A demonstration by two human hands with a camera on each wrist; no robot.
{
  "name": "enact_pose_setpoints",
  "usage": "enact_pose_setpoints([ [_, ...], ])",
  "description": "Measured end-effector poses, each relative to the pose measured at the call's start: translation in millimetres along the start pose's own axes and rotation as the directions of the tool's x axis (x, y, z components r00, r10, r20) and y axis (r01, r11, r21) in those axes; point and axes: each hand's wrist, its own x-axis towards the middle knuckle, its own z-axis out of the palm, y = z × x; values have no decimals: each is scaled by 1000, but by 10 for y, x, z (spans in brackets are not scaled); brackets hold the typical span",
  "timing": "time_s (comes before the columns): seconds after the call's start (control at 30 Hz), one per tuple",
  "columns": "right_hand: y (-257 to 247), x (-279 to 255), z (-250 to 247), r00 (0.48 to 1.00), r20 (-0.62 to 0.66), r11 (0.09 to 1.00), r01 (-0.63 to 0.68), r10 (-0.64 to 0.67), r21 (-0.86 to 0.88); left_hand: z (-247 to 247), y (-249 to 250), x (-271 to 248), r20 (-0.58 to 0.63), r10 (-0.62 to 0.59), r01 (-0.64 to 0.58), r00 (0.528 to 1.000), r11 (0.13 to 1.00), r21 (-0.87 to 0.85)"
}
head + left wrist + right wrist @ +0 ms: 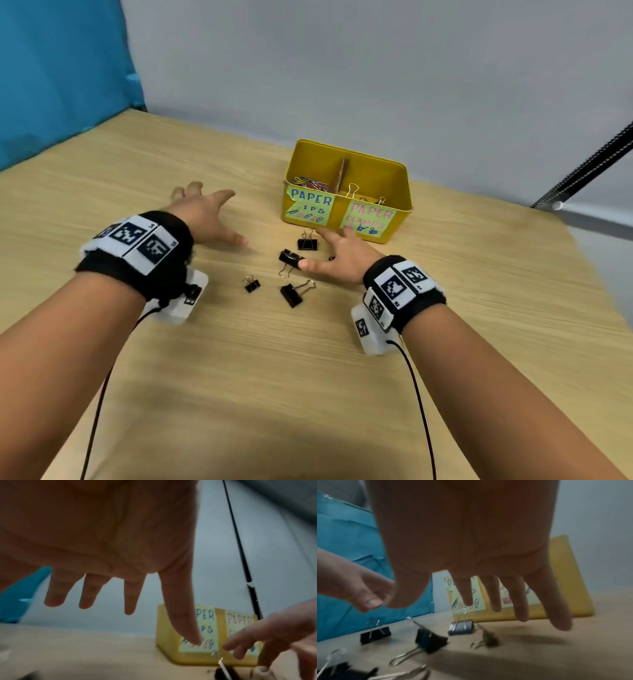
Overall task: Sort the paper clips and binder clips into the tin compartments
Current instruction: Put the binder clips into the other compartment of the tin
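table: light wood top, near half bare apart from the two forearms; far edge meets a grey wall, blue panel far left
free room: wide bare strip left of the tin, narrower one to its right
tin: yellow tin far centre, a divider splits it left/right
left compartment: label "paper ..ips", holds coloured paper clips
right compartment: label "paper clamps", wire handles of binder clips stick up inside
loose clips: four black binder clips on the table just near of the tin: one upright, one by the right thumb, a small one, one on its side
left hand: left hand over the table left of the clips, fingers spread, holds nothing
right hand: right hand just near of the tin, fingers straight and apart, thumb tip at a clip; touching or not, cannot tell
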Motion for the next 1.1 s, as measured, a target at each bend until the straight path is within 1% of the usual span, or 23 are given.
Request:
enact_pose_setpoints([
  [0.07,-116,48,88,997,81,1000,-16,17,-8,65,-186,-27,97,-67,61,993,997,57],
  [0.1,-177,69,133,994,109,999,-25,28,-36,109,-225,-33,139,-77,69,987,996,59],
  [0.13,-250,79,181,991,131,997,-25,35,-77,157,-243,-45,173,-72,63,982,996,56],
  [0.2,-381,88,260,990,137,989,-4,25,-149,258,-198,-46,216,-19,5,976,998,64],
  [0.27,-464,73,317,995,104,981,26,-6,-193,365,-107,-64,236,35,-54,971,996,76],
  [0.4,-441,65,299,999,34,983,35,-29,-180,543,89,-117,193,94,-116,977,987,109],
  [0.5,-381,58,289,999,21,995,44,-42,-91,609,220,-144,176,161,-182,971,977,111],
  [0.7,-290,40,319,990,33,990,140,-140,20,630,319,-140,177,286,-298,942,953,48],
  [0.83,-125,-11,264,989,18,987,143,-145,72,645,322,-147,167,306,-314,937,949,24],
  [0.9,-31,-30,232,991,9,981,132,-135,144,636,317,-135,163,315,-317,935,948,-15],
  [0.97,59,-65,189,991,17,946,122,-133,300,613,321,-124,150,330,-325,932,944,-56],
  [1.03,134,-107,137,992,17,874,105,-129,475,583,341,-116,127,349,-339,928,936,-97],
  [1.1,180,-164,47,991,-18,790,114,-129,602,521,405,-108,94,380,-364,920,919,-150],
])
